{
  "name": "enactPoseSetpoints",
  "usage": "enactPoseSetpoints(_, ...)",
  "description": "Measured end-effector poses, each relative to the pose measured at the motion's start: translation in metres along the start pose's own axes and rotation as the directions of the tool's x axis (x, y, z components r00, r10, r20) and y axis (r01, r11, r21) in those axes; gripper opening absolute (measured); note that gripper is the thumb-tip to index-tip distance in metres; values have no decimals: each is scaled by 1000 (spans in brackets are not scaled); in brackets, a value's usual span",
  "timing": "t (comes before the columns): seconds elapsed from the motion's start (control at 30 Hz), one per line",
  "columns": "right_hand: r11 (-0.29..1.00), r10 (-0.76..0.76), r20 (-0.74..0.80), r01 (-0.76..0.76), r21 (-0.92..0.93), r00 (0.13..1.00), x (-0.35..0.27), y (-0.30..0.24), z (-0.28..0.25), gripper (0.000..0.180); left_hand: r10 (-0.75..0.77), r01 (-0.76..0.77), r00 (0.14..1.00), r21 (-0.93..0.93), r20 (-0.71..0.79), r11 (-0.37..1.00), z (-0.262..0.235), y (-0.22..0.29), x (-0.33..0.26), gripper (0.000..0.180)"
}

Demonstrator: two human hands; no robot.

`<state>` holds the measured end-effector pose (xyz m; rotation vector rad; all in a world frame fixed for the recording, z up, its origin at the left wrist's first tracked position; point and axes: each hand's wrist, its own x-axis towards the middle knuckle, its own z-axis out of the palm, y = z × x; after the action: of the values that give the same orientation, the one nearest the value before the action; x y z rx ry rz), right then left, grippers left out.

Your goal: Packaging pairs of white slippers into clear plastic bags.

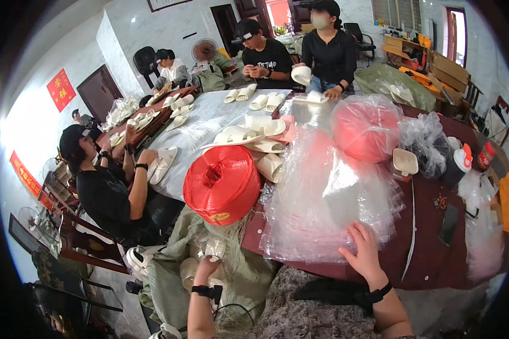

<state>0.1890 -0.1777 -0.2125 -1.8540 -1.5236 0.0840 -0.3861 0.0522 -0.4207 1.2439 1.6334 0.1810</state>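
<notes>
My right hand [363,251] rests on the near edge of a stack of clear plastic bags [345,209], fingers spread and thumb apart. My left hand [208,268] is down at a green woven sack [178,243] on the left, beside cream slippers [189,273] that show in its mouth. Its fingers are partly hidden, so any hold on a slipper is unclear. Dark bands circle both my wrists. Beyond the sack, a big red roll of plastic twine [220,183] stands at the table's edge. Behind it lies a pile of cream slippers [243,134].
A plastic-wrapped red roll [366,129] stands behind the bags. On the right are an open tub [405,162], a dark phone [448,225], a white-lidded bottle [458,164] and a red-capped jar [486,155]. Several people handle slippers around the tables; one [104,186] sits at left.
</notes>
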Motion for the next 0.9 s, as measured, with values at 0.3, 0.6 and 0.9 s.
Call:
enactPoseSetpoints(0.3, 999, -10, -84, 6, -50, 996, -4, 14, -8, 62, 815, -770, 538, 267, -215, 579, 11, 387, -185, 47)
enactPoseSetpoints(0.6, 999, -37, -56, 36, -14, 998, -6, 14, -5, 67, 759, -520, 474, 554, -447, 651, 19, 554, -3, 81)
enactPoseSetpoints(0.9, 996, 9, -78, -15, -84, 997, -12, 14, -4, 67, 728, -411, 627, 677, -277, 610, 36, 576, 29, 76)
